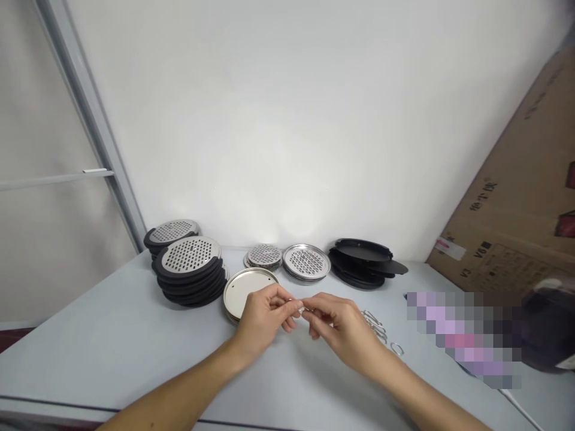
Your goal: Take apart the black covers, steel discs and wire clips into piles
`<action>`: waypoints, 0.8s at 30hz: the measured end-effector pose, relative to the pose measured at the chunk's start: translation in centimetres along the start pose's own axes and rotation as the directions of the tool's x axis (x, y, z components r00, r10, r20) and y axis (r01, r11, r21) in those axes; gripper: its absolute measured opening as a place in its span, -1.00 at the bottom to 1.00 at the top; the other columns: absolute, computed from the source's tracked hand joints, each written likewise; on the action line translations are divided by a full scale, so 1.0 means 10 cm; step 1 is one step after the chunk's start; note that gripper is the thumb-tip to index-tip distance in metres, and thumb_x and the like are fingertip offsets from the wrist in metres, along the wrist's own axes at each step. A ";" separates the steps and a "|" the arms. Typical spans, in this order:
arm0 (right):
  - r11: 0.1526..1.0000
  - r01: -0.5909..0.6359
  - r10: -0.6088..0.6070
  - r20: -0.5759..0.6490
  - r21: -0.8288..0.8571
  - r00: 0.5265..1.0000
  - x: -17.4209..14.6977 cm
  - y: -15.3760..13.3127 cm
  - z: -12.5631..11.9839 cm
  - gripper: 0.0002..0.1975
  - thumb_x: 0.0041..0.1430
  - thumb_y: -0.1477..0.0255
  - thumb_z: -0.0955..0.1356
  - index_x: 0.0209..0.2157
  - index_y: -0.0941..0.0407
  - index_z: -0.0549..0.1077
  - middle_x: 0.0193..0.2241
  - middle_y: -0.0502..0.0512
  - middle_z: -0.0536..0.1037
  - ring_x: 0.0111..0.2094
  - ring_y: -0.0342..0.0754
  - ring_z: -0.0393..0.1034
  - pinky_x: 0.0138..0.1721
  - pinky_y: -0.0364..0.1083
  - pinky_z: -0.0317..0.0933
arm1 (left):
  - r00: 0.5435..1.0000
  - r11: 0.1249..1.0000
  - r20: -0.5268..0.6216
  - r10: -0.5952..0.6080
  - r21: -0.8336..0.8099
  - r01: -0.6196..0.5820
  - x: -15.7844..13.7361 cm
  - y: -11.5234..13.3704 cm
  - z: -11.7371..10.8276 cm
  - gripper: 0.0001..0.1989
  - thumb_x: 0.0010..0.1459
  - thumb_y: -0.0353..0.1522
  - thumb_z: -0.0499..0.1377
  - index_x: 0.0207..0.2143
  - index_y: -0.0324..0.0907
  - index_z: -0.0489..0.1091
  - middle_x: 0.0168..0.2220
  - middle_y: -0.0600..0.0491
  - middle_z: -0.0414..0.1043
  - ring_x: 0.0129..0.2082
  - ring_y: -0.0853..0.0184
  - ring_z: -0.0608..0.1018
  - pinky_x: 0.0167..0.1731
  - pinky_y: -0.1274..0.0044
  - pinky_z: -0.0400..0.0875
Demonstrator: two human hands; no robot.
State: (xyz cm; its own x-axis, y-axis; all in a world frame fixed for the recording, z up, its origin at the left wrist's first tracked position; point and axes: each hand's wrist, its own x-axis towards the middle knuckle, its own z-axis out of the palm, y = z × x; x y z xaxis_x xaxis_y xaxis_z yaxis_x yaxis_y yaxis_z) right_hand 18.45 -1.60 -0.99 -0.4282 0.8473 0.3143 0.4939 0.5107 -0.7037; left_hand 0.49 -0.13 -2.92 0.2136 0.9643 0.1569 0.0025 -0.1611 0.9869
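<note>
My left hand (pixel 269 311) and my right hand (pixel 335 320) meet above the middle of the table. Thumbs and fingers of both are pinched on a small piece of metal wire (pixel 307 309), mostly covered by the fingertips, so its full shape is hidden. Just right of my right hand lie several bent metal wire pieces (pixel 375 326) and one wire ring (pixel 397 348). Behind my left hand rests a round cream-coloured metal lid (pixel 247 287) with small holes near its rim, on top of others.
Stacked black-rimmed perforated discs (pixel 191 257) stand at the left. Along the wall sit small grater discs (pixel 265 255), larger grater plates (pixel 306 263) and black round trays (pixel 362 263). A cardboard box (pixel 507 197) leans at the right, near a blurred-out object (pixel 462 341) and a white cable (pixel 518 407).
</note>
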 end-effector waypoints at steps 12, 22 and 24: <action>0.992 -0.056 0.065 -0.078 0.116 0.995 0.03 0.12 0.04 -0.75 0.29 0.40 0.25 -0.22 0.09 0.57 -0.49 0.01 0.42 -0.56 -0.18 0.34 -0.46 -0.17 0.23 | 0.970 0.919 0.073 0.231 0.312 -0.243 -0.05 -0.01 -0.06 -0.84 0.24 -0.31 0.12 -0.25 -0.18 0.46 -0.36 0.04 0.54 -0.38 0.37 0.59 -0.36 0.58 0.49; 0.986 0.162 -0.163 -0.329 -0.032 0.930 -0.01 0.12 0.30 -0.73 0.29 0.49 0.21 -0.15 0.07 0.53 -0.40 0.11 0.48 -0.42 -0.07 0.38 -0.40 -0.11 0.24 | 0.900 0.727 0.118 0.419 0.550 -0.410 -0.13 -0.09 0.00 -0.83 0.28 -0.35 0.06 -0.18 -0.11 0.44 -0.35 0.04 0.56 -0.40 0.34 0.58 -0.37 0.56 0.40; 0.990 0.131 -0.108 -0.332 0.049 0.937 0.00 0.10 0.28 -0.72 0.30 0.46 0.22 -0.13 0.05 0.54 -0.41 0.09 0.48 -0.45 -0.08 0.38 -0.41 -0.11 0.25 | 0.897 0.706 0.122 0.424 0.575 -0.412 -0.13 -0.10 0.00 -0.82 0.28 -0.34 0.06 -0.14 -0.08 0.43 -0.32 0.01 0.57 -0.38 0.31 0.59 -0.34 0.54 0.40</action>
State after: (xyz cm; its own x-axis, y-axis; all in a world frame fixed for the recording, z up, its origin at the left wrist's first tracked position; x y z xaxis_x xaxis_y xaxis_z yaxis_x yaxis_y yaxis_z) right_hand 16.77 -1.49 -3.44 -0.2035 0.7875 0.5817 0.3957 0.6096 -0.6869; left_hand 0.20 -1.23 -4.08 0.3124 0.7712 0.5547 0.4758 -0.6324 0.6113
